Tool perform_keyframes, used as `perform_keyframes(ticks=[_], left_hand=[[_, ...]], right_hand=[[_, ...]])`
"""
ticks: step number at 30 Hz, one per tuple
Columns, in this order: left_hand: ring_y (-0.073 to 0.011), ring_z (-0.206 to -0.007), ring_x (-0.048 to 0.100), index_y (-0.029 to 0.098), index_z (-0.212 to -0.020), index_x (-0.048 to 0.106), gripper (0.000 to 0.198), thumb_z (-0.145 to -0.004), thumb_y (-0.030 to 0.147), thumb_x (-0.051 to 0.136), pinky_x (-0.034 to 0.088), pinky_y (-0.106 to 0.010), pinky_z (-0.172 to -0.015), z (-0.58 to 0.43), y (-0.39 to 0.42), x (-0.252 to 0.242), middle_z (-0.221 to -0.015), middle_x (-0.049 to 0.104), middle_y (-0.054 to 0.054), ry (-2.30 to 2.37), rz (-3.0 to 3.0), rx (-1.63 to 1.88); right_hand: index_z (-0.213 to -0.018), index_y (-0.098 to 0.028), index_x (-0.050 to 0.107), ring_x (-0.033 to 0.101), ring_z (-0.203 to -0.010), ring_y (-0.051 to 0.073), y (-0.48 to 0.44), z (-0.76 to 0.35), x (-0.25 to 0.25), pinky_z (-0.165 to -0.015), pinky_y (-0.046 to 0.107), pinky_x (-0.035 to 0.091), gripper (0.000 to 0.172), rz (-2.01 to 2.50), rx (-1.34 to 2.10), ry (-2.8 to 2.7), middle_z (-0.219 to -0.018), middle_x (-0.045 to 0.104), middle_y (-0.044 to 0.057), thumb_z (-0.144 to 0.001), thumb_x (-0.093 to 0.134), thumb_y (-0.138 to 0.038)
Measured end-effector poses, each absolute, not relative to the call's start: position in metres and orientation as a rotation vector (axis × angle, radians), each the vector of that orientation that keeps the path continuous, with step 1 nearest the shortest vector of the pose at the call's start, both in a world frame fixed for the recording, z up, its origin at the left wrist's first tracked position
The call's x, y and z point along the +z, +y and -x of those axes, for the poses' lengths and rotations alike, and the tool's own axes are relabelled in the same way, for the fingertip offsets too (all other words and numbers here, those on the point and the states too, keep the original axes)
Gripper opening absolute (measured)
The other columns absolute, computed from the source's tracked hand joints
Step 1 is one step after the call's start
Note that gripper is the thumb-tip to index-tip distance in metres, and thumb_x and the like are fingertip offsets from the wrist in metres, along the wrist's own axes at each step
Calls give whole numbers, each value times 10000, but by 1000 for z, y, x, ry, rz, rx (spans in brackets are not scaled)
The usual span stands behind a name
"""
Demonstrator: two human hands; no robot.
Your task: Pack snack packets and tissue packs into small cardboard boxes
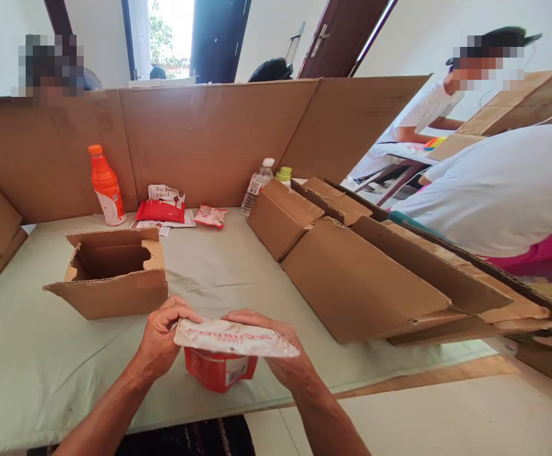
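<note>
A white snack pouch (242, 337) with red lettering is held between my two hands, near the front edge of the table. My left hand (164, 335) pinches its left end, with thumb and curled fingers on the edge. Behind the pouch's right side, my right hand (285, 345) grips it; part of those fingers is hidden. Just below the pouch is a red snack packet (218, 369) with a barcode label, its top covered by the pouch. An open cardboard box (128, 297) stands just beyond my left hand.
Toward the back are an orange bottle (106, 187), a red packet (161, 212) on white packets, a small pink packet (210, 216) and a clear water bottle (255, 190). Cardboard boxes (352, 278) line the right side; a cardboard wall (218, 133) stands behind. Other people are beyond it.
</note>
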State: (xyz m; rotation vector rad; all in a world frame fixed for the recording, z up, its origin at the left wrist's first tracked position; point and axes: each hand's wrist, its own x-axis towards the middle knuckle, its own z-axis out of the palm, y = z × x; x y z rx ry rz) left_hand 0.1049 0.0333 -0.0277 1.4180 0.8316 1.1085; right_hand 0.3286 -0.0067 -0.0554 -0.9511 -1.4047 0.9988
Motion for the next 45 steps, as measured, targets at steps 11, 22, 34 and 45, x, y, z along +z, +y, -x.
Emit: perform_keyframes(ticks=[11, 22, 34, 45], left_hand=[[-210, -873, 652, 221, -782, 813, 137, -695, 250, 711, 501, -276, -674, -86, 36, -33, -1095, 723, -94, 742, -1208, 964], [-230, -954, 661, 209, -817, 808, 245, -790, 451, 797, 498, -313, -814, -79, 34, -42, -1024, 762, -98, 766, -1200, 1021], [-266, -1023, 692, 236, -842, 826, 136, -746, 264, 733, 540, -361, -826, -73, 32, -40, -1160, 757, -103, 715, -1271, 931], [-309, -1104, 662, 226, -895, 805, 324, -792, 529, 753, 500, -419, -915, -69, 26, -39, -1246, 724, -128, 701, -1378, 900]], right_hand=[[-725, -250, 793, 742, -950, 250, -6, -316, -65, -777, 351, 627, 284, 926, 1266, -1113, -1118, 756, 109, -761, 828, -530], [-938, -272, 821, 717, -1072, 264, -2, -317, -67, -858, 361, 607, 236, 892, 1066, -1215, -1120, 774, 114, -848, 759, -480], [-692, -219, 693, 710, -816, 194, 0, -313, -68, -659, 295, 587, 263, 878, 1373, -949, -1128, 730, 72, -743, 845, -428], [-654, -201, 664, 698, -758, 188, 1, -311, -68, -642, 290, 563, 290, 854, 1470, -831, -1096, 735, 75, -690, 866, -405]])
